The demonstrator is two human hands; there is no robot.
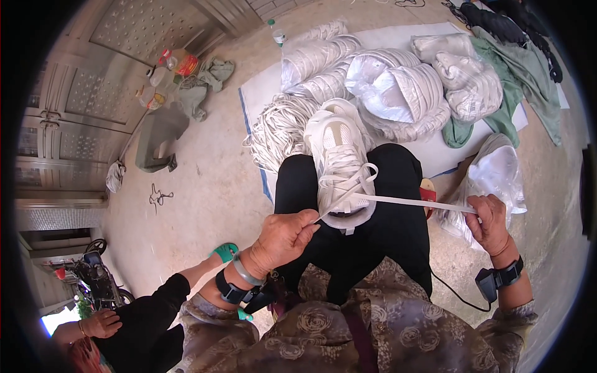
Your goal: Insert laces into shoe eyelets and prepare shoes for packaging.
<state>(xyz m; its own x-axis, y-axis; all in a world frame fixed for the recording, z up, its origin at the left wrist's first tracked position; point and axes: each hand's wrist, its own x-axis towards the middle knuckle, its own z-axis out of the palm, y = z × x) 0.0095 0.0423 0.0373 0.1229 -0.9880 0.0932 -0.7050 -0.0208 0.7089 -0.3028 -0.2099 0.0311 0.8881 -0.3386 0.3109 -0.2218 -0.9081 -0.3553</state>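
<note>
A cream-white sneaker [339, 146] rests between my knees, its toe pointing away from me and its heel opening nearest. White laces run through it, and a loose crossing with a loop lies over its tongue. My left hand [283, 239] is closed in a pinch on one end of the shoelace, just left of the heel. Out to the right, my right hand [488, 227] is closed round the other end of the shoelace [416, 202], which stretches flat and taut from the shoe. Both hands stay apart from the shoe itself.
A heap of loose white laces [283, 127] lies beyond my left knee. Stacked pale shoe uppers [404, 87], partly in plastic, cover a white sheet. Another plastic-wrapped bundle [494, 174] sits right. At lower left are a person's hand [99, 324] and a green slipper [226, 252].
</note>
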